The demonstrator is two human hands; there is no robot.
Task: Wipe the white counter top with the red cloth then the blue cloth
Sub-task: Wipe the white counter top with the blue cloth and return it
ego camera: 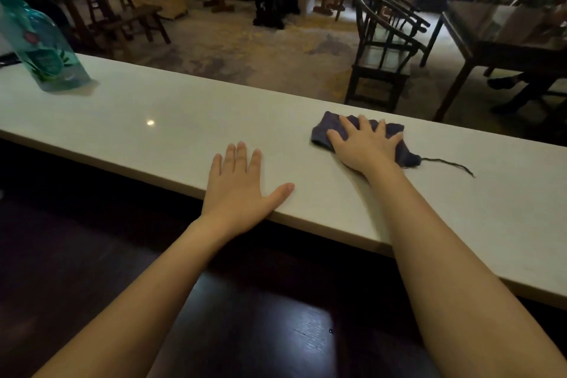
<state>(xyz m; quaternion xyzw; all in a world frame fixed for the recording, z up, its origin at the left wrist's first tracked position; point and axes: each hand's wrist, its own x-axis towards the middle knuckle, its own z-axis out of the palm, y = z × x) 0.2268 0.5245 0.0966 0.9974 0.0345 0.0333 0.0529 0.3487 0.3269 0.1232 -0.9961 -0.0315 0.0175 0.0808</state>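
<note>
A long white counter top [159,107] runs from the left edge to the lower right. On it lies a crumpled dark blue cloth [325,129] with a loose thread trailing to the right. My right hand [363,144] presses flat on the blue cloth, fingers spread over it. My left hand [237,184] rests flat on the bare counter near its front edge, fingers apart, holding nothing. No red cloth is in view.
A green translucent bottle [40,43] stands on the counter at the far left. Beyond the counter are dark wooden chairs [383,49], wooden tables [497,37] and a patterned carpet. A dark lower surface [260,316] lies under my forearms.
</note>
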